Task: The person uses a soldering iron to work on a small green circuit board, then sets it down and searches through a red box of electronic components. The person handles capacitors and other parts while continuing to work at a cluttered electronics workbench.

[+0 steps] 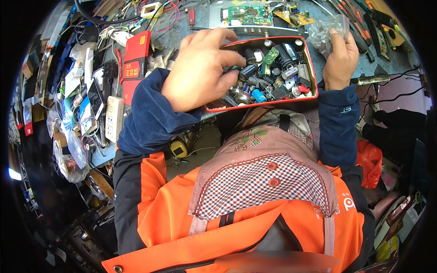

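A red-rimmed box [265, 107] full of loose electronic parts lies in front of me at the bench edge. My left hand [202, 68] reaches over its left end, fingers bent and apart, the index finger and thumb just above the parts. Small dark components [248, 71] lie right by those fingertips; none is plainly gripped. Among the parts are a blue capacitor [259, 95] and a small green circuit board [271, 56]. Beyond the box's right side, my right hand [340, 59] pinches a crumpled clear plastic bag [322, 37]. What the bag contains is hard to make out.
Behind the box lies a green circuit board [248, 15]. A red cardboard package [135, 63] and a white power strip [114, 119] sit to the left amid cables and clutter. Several screwdrivers and pliers [377, 36] lie at the far right. A red plastic bag [369, 163] hangs lower right.
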### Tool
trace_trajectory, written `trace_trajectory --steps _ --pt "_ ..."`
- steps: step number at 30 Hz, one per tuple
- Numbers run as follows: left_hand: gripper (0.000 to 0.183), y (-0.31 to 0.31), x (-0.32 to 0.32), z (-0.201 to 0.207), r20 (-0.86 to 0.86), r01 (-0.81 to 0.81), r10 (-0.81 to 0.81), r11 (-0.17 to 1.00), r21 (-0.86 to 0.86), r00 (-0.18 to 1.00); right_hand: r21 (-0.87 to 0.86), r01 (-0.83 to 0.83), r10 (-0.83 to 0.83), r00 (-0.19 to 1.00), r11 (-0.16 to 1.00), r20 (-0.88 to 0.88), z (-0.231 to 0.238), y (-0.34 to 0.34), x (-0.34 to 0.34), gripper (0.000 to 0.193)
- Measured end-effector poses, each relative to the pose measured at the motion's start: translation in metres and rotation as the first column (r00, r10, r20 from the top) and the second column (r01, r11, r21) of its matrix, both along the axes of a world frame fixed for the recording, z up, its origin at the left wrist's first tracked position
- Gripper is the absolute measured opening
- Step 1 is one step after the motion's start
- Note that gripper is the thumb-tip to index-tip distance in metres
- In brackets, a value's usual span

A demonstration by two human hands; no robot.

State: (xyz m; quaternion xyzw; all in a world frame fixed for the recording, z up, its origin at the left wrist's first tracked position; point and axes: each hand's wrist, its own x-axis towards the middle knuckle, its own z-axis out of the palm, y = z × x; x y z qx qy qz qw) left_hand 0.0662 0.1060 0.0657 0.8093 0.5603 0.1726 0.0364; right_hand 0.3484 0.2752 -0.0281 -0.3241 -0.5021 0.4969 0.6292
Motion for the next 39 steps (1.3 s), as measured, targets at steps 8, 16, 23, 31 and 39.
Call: trace_trajectory --steps 8,16,23,31,39 --pt "0.034 -0.001 0.002 0.000 -0.013 -0.062 0.061 0.989 -0.133 0.998 -0.009 -0.003 0.003 1.000 1.000 -0.022 0.000 -0.001 0.000 0.019" --pt "0.028 0.004 0.009 -0.009 0.022 -0.054 0.055 0.998 -0.031 0.998 0.000 -0.003 0.003 1.000 1.000 0.013 0.001 -0.001 0.000 0.020" --pt "0.011 0.009 -0.010 0.001 0.008 -0.095 0.095 0.995 0.037 0.995 -0.001 0.006 -0.006 1.000 1.000 0.009 -0.002 0.000 0.000 0.019" --pt "0.043 0.001 0.010 0.000 -0.031 0.074 -0.072 0.993 0.087 0.997 0.006 -0.005 0.005 1.000 1.000 0.015 0.000 0.000 -0.001 0.018" --pt "0.044 0.003 0.008 -0.005 -0.046 0.094 -0.092 0.994 0.057 0.995 0.001 -0.006 0.006 1.000 1.000 0.022 -0.002 0.001 0.000 0.018"
